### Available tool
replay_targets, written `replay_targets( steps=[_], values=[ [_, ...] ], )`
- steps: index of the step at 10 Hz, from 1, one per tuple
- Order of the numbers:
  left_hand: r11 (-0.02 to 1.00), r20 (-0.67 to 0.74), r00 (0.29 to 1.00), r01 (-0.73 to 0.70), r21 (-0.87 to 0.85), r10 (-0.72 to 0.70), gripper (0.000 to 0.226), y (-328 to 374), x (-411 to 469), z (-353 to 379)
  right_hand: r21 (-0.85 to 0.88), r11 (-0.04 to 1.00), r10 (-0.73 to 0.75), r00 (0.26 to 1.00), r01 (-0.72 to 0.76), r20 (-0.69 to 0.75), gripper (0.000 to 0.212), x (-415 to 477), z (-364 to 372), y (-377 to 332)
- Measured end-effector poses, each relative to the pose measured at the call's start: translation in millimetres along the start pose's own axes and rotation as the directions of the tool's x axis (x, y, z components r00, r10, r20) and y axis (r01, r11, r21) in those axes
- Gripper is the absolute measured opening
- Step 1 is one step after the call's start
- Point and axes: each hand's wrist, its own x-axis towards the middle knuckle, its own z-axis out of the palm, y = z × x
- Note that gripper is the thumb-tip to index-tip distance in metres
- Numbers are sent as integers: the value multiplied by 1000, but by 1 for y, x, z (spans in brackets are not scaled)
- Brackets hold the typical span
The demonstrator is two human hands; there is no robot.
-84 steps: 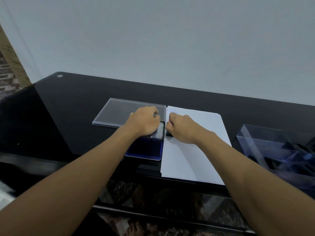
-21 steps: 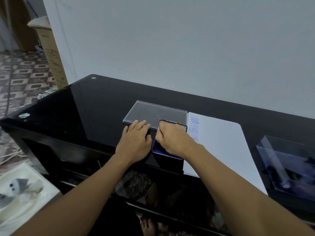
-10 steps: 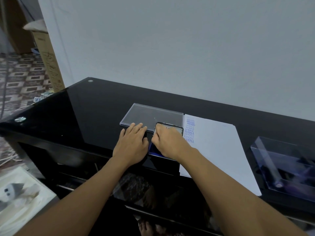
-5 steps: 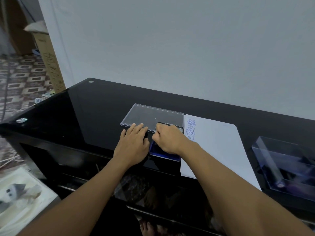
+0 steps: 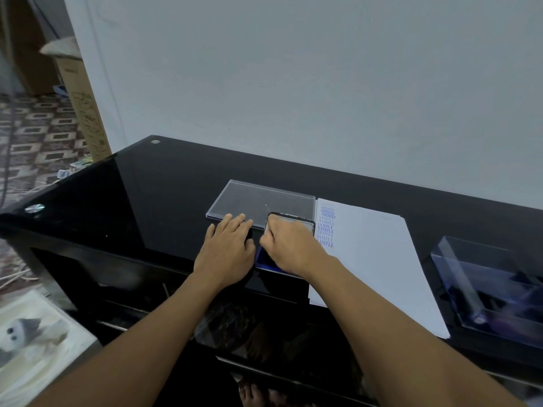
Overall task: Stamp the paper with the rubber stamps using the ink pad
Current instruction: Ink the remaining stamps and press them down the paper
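A glossy black table (image 5: 164, 195) carried a clear lid (image 5: 258, 198), an ink pad (image 5: 263, 259) just in front of it, a stamped paper (image 5: 373, 254) beside both, and a clear box (image 5: 482, 251) at the far right.

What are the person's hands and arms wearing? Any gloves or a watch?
Nothing at all. The left hand and right hand have no gloves. The left forearm and right forearm show no sleeves and no watch.

The left hand (image 5: 227, 254) and right hand (image 5: 291, 248) are bare, as are both forearms (image 5: 147, 333).
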Motion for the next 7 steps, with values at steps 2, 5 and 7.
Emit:
replay_targets(
  steps=[2, 5, 7],
  values=[
    [1000, -7, 1000, -1, -4, 1, 53, 0, 0, 0, 2, 1000, 8, 999, -9, 49, 21, 6, -6, -1],
    [1000, -14, 1000, 1, -15, -1, 53, 0, 1, 0, -1, 1000, -31, 997, 31, -66, 16, -9, 5, 0],
    [1000, -9, 1000, 1, -8, -1, 53, -2, 1, 2, 8, 1000, -7, 1000, 7, 21, 19, 4, -1, 2]
  ],
)
